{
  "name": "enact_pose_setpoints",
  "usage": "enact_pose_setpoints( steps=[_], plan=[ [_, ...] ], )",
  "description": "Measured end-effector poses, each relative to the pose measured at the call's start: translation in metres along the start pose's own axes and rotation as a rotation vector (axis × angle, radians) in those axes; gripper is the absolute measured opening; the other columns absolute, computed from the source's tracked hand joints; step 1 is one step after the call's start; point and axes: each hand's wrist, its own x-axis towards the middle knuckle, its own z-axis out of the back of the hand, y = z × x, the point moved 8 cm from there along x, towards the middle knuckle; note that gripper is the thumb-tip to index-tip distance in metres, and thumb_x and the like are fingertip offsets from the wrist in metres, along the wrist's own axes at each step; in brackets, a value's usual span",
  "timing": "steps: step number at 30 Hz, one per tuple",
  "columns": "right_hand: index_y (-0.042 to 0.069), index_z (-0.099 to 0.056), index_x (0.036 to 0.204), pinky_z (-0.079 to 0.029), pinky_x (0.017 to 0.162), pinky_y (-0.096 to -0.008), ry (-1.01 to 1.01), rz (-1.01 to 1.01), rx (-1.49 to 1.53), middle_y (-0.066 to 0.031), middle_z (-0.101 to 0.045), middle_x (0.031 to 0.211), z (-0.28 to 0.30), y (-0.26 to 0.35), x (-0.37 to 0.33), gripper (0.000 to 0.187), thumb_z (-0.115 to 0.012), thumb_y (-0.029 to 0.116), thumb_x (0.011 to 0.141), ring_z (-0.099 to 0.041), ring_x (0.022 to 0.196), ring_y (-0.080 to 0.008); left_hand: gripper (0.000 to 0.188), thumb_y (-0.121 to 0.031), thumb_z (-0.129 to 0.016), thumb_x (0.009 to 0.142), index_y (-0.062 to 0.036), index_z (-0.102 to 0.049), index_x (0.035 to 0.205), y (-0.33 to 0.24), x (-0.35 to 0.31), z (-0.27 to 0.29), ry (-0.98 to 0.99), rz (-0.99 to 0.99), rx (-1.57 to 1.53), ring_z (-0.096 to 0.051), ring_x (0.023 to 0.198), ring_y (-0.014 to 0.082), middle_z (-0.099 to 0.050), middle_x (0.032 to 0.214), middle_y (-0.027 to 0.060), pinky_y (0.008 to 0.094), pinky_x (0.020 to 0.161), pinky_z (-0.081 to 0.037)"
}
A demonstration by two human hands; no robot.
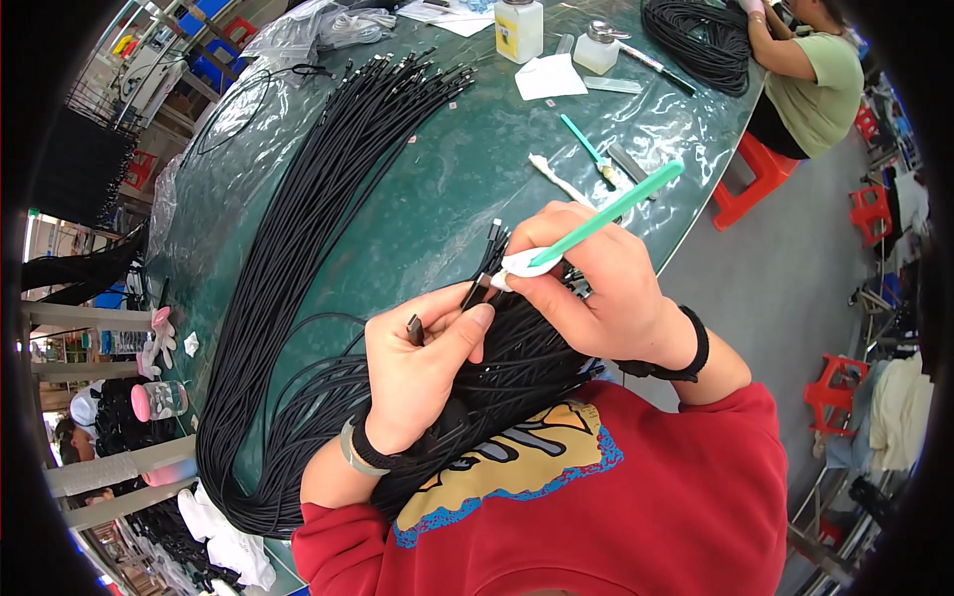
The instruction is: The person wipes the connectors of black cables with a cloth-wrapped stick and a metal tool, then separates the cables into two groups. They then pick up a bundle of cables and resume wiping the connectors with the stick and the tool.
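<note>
Between the fingertips of my left hand [417,363] is pinched the black connector end [477,290] of a cable. Another dark plug [415,329] sticks out between that hand's fingers. My right hand [606,288] grips a green-handled stick [621,212] with white wrapping [527,262] around its lower part. Its white tip meets the connector, or comes very close; my fingers partly hide the contact. Under both hands lies a heap of black cables [497,368], its ends pointing up and away.
A long bundle of black cables [288,228] curves along the green table [447,169]. Farther back are a white bottle [519,32], a glass bottle [596,48], white paper [550,77] and a green brush [584,142]. A co-worker sits at far right on a red stool [760,174].
</note>
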Motion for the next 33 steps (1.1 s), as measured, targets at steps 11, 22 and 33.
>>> enact_pose_setpoints(
  steps=[11,22,33],
  plan=[
    [0.001,-0.053,0.084,-0.040,0.053,-0.0257,-0.034,-0.038,0.022,-0.0071,-0.056,0.073,0.002,-0.004,0.004,0.017,-0.061,-0.003,0.069,-0.053,0.060,-0.0176,0.020,0.001,-0.057,0.077,0.0051,-0.059,0.097,0.000,-0.001,-0.001,0.001,0.009,0.025,-0.044,0.051,0.0015,-0.052,0.060,-0.0024,0.0151,0.045,-0.032],
    [0.000,-0.053,0.084,-0.041,0.055,-0.0270,0.011,0.074,0.054,-0.0078,-0.056,0.072,-0.006,-0.001,0.001,0.016,-0.060,-0.003,0.070,-0.053,0.062,-0.0186,0.020,-0.008,-0.055,0.082,0.0055,-0.059,0.096,0.007,0.001,-0.005,0.072,0.089,-0.130,-0.033,0.046,0.0008,-0.044,0.053,-0.0045,0.0171,0.041,-0.021],
    [0.003,-0.053,0.082,-0.041,0.050,-0.0290,-0.122,-0.196,0.083,-0.0065,-0.054,0.072,0.007,-0.014,0.001,0.015,-0.061,0.003,0.070,-0.052,0.054,-0.0211,0.020,-0.001,-0.058,0.078,0.0020,-0.061,0.097,-0.005,-0.002,0.002,-0.060,-0.087,0.046,-0.038,0.049,0.0009,-0.047,0.057,-0.0045,0.0160,0.043,-0.027]
  ],
)
